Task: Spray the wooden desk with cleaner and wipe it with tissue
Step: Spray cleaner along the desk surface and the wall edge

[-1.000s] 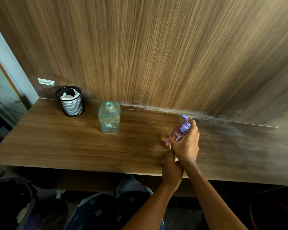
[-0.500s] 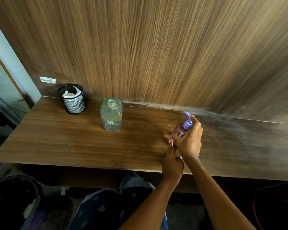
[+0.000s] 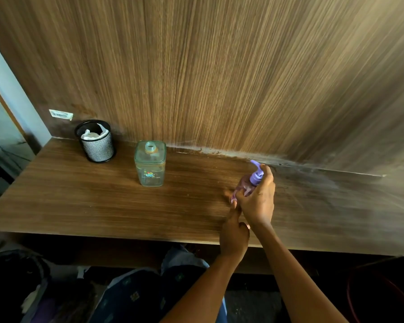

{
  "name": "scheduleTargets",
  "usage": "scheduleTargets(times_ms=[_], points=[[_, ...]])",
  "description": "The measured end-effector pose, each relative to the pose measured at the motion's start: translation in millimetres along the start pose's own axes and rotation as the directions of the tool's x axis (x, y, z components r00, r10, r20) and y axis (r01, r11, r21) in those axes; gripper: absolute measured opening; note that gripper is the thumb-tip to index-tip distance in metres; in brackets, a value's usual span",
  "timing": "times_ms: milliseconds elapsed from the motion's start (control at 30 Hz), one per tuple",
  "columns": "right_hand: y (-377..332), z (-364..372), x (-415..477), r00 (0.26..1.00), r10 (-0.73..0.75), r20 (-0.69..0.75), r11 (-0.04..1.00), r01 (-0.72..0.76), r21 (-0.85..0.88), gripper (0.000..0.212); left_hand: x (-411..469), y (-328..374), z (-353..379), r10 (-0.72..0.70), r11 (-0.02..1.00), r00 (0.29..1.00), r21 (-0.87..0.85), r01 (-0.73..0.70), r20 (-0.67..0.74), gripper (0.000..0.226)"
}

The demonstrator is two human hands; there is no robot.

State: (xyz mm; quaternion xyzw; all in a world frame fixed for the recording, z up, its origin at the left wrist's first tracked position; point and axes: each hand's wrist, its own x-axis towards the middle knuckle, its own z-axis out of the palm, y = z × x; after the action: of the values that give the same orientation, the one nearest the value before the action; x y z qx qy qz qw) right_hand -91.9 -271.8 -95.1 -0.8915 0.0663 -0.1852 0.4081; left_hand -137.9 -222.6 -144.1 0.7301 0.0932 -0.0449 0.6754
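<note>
A small purple spray bottle (image 3: 247,183) with a lilac pump nozzle is tilted above the wooden desk (image 3: 91,206), right of centre. My right hand (image 3: 258,201) is wrapped around it, with a finger resting on the pump head. Just below, my left hand (image 3: 233,234) has its fingers curled, and one finger points up to touch the bottle's base; nothing shows inside that hand. White tissue (image 3: 92,134) sits in a black mesh cup (image 3: 98,145) at the desk's back left. The desk's right part looks dull and dusty.
A clear square plastic jar (image 3: 151,166) without a lid stands on the desk behind and left of my hands. A wood-grain wall panel (image 3: 219,78) rises directly behind the desk. Below the front edge are my knees, bags at left, and a red tub (image 3: 383,299) at right.
My hands and the bottle stay almost in place. The camera has tilted slightly, so the desk sits a little higher in view.
</note>
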Motion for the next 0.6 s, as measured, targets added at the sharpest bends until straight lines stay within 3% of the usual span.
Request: scheduleTargets(times_ms=[100, 600], points=[[0.7, -3.1, 1.8, 0.999, 0.024, 0.036, 1.0, -0.024, 0.013, 0.087, 0.4, -0.9, 1.1, 0.036, 0.996, 0.999, 0.083, -0.037, 0.012, 0.057], [4.2, -5.2, 5.1, 0.998, 0.033, 0.051, 0.999, -0.035, 0.032, 0.082, 0.0, 1.7, 0.6, 0.032, 0.998, 0.999, 0.061, -0.032, 0.0, 0.047]])
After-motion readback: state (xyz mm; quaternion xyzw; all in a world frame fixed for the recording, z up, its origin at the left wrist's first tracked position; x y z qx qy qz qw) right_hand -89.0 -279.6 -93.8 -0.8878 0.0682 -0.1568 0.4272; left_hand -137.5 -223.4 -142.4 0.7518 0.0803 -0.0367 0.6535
